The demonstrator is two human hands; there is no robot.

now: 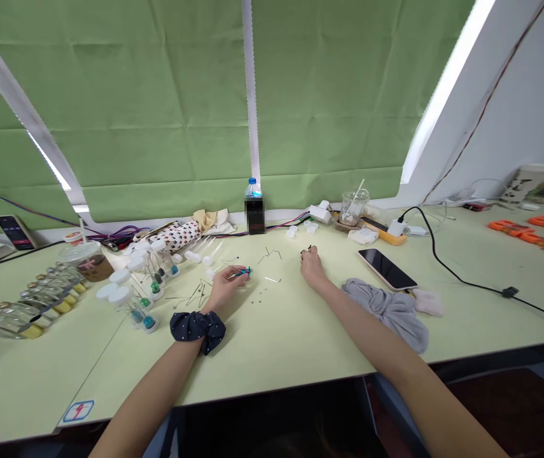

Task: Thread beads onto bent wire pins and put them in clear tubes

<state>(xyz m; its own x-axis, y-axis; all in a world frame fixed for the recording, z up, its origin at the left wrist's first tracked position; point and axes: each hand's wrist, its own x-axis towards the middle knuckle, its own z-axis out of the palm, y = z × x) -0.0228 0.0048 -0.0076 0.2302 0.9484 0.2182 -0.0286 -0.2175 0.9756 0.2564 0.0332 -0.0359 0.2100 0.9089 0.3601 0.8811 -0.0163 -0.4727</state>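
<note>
My left hand (224,286), with a dark dotted scrunchie (198,328) on its wrist, pinches a small blue piece (244,271) just above the table. To the right, my right hand (313,267) rests on the table with its fingers curled. A small dark object (306,250) shows at its fingertips, too small to name. Between the hands lie a thin metal pin (272,280), several bent wires (270,255) and several tiny dark bits (259,294). More bent wires (195,294) are left of my left hand.
Clear tubes with white caps (119,295) and glass bottles (28,312) stand at the left. At the back is a bottle with a blue cap (252,184). Right of my right hand lie a grey cloth (386,312), a phone (387,269) and a black cable (462,281).
</note>
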